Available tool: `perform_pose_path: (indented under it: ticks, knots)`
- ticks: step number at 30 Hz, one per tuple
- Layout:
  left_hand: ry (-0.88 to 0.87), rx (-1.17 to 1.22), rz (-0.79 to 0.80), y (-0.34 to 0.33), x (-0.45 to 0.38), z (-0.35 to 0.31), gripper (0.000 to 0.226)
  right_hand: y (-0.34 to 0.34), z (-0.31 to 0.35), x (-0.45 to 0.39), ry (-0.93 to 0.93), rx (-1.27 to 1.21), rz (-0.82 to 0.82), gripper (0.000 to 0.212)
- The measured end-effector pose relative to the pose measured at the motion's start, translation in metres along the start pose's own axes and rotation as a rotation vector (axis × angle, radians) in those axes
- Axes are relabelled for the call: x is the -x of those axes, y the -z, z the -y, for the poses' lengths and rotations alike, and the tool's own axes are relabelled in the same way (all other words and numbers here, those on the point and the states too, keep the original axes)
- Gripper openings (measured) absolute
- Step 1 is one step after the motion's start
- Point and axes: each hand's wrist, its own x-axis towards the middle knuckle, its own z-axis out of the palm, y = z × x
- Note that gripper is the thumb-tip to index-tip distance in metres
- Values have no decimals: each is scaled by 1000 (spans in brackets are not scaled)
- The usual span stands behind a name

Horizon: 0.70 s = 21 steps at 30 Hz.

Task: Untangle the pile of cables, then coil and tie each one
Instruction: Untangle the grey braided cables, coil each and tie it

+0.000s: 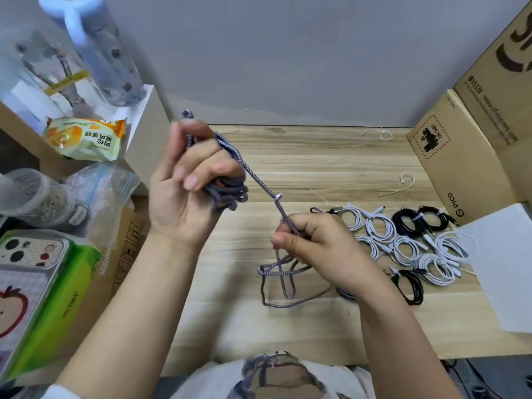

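Both hands are raised over the wooden table (331,156), working one grey braided cable (260,180). The left hand (187,194), at about nine o'clock from the table's middle, has its fingers (201,175) curled shut around a bundle of loops of that cable, with a short end poking out of the top of the fist at twelve o'clock. From the bundle a taut length slants down toward four o'clock, passes a small white tie (278,196) fixed on the strand, and runs into the right hand (319,243). There the thumb and forefinger are pinched closed on the cable, the other fingers folded in behind. Below the right hand, at about six o'clock from it, the rest of the cable lies slack on the table in a few loose, crossing loops. Off at three o'clock from the right hand sits a group of finished coils, each bound with a tie: several white coils (380,228) and, beside them, black coils (406,221), with one more black coil (411,286) nearer the table's front edge. A couple of loose ties (406,180) lie farther back on the wood, I think, though they are thin and hard to make out. Cardboard boxes (460,156) stand along the right edge, and on the left are a snack packet (86,139), a blue bottle (95,44) and a green tissue pack (66,295).
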Motion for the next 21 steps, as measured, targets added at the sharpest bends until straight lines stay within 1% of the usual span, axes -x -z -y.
perform_pose_path:
  ticks: [1, 3, 4, 6, 8, 12, 14, 15, 17, 19, 21]
  knots:
    - [-39, -50, -85, 3, -3, 0, 11, -1, 2, 0, 3, 45, 28, 20]
    - [-103, -169, -243, 8, -6, 3, 14, -2, 8, 1, -5, 164, 79, 17]
    - [-142, -211, -281, 11, -7, 8, 17, -3, 10, 1, -9, 212, 106, 16]
    - [-213, -320, -326, 15, -10, 20, 19, -4, 13, 2, -5, 288, 133, 20]
    - [-237, -486, -351, 17, -10, 29, 22, -4, 13, 3, -9, 339, 142, 26]
    - [-187, -829, -383, 22, -11, 39, 20, -6, 14, 4, -3, 385, 129, 21]
    - [-137, -1047, -381, 27, -8, 40, 24, -6, 13, 4, 22, 364, 91, 17]
    - [-96, -1196, -352, 28, -6, 40, 23, -5, 11, 4, 23, 331, 63, 15]
    - [44, -1464, -234, 29, 0, 39, 23, -3, 8, 5, -7, 263, -6, 10]
    - [225, -1592, -127, 29, 6, 38, 24, -1, 9, 6, -51, 118, -75, 10]
    - [403, -1628, -22, 24, 8, 36, 16, 1, 11, 7, -72, -161, -116, 20]
